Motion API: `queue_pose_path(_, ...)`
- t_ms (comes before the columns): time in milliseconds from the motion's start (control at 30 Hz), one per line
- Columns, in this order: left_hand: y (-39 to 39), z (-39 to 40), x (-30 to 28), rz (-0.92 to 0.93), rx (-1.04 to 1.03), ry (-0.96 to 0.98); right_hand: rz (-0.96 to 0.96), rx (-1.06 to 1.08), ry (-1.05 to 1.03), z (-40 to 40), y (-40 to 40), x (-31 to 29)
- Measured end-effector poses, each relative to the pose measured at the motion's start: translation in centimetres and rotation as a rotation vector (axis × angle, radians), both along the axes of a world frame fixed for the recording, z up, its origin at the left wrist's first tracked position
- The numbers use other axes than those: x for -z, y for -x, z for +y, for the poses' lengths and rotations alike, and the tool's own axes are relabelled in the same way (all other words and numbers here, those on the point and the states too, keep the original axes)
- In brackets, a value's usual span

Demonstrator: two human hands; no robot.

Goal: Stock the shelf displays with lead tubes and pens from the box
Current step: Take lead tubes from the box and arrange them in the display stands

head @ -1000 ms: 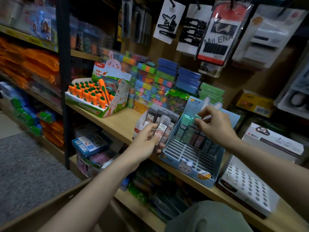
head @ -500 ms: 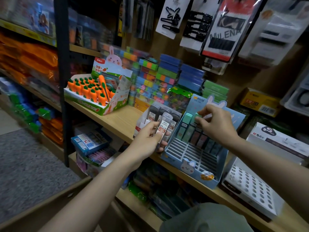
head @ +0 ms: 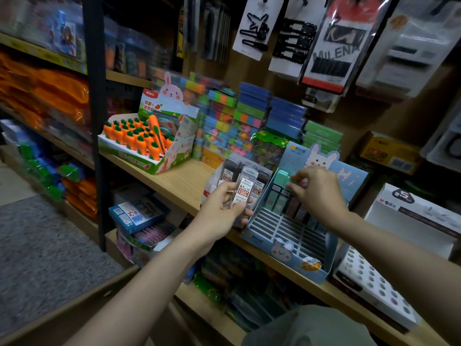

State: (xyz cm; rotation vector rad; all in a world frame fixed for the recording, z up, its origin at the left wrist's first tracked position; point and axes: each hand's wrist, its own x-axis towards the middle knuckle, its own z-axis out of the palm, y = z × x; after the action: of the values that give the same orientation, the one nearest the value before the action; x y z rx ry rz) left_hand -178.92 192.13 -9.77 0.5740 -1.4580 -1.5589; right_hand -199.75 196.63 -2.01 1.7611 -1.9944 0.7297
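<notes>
the task looks partly done, as a judgement: the pale blue cardboard display tray with a rabbit on its front [head: 287, 248] has its back rows filled with small mint, pink and dark lead tubes, while the front slots stand bare. the left hand [head: 219, 211] grips a bundle of clear plastic lead tubes with white and red labels [head: 245, 193], held upright just in front of a white cardboard display [head: 212, 183] that already holds similar dark tubes. the right hand [head: 316, 193] has its fingertips curled into the back row of the blue tray, pinching a mint green tube [head: 287, 182]. the supply box is not clearly in view. the light wooden shelf [head: 179, 181] carries both displays side by side.
</notes>
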Motion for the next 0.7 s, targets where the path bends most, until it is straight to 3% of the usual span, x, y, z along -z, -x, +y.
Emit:
queue_pose_path(133,-0.1,0.1,-0.2,-0.011,-0.011,0.010,-0.006,-0.002,-0.012,0.7,-0.2,-0.7)
queue_pose_path(233,-0.1,0.1,-0.5,0.022,-0.006,-0.016,-0.228,-0.064,0.028,1.6,-1.4,-1.9)
queue_pose_path(300,-0.3,0.1,-0.7,0.046,0.000,-0.022,-0.416,-0.182,-0.085,1.9,-2.8,-2.7)
queue_pose_path(400,-0.9,0.0,-1.2,-0.002,-0.024,0.061,-0.499,-0.344,-0.247,1.8,-4.9,-3.4)
queue_pose_path(567,-1.3,-0.1,-1.5,0.022,-0.001,0.053,-0.717,-0.421,-0.215,0.9,-7.1,-3.7)
queue_pose_path(633,-1.6,-0.3,-1.6,0.009,-0.050,0.060,-0.747,-0.403,-0.212,0.5,-6.9,-4.1)
queue_pose_path(700,-2.2,-0.7,-1.7,-0.123,-0.214,0.176,-0.708,-0.364,-0.188,0.1,-6.1,-5.2)
